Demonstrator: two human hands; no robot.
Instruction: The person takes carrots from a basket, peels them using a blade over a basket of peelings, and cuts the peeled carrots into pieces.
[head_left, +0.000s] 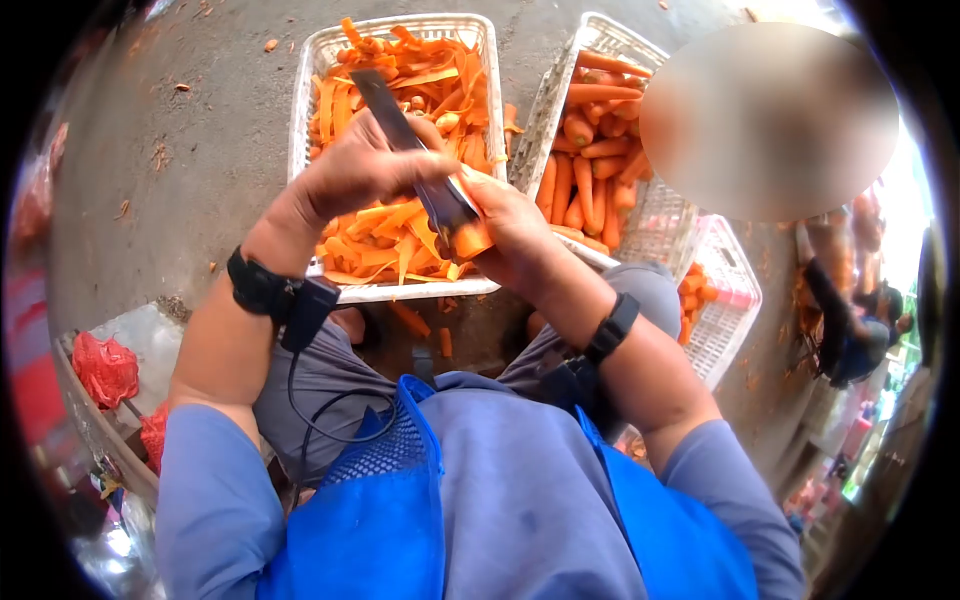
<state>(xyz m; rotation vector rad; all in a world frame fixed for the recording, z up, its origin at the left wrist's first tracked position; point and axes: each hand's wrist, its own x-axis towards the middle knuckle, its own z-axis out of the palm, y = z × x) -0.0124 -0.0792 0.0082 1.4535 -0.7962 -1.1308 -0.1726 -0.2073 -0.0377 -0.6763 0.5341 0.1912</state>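
My left hand (365, 165) is closed around a knife (392, 112) with a long, flat, dark blade. The lower part of the blade lies against a carrot (470, 240), which is blurred at its near end. Fingers of my right hand (510, 225) are wrapped round that carrot and hide much of it. Both hands are above a white plastic basket (297, 130) heaped with orange carrot peelings (385, 235).
To the right stands another white basket (545, 120) of whole carrots (595, 150). A further basket (735, 290) with carrot pieces is behind my right knee. Red plastic bags (105, 368) lie at left. A person (850, 325) is at far right.
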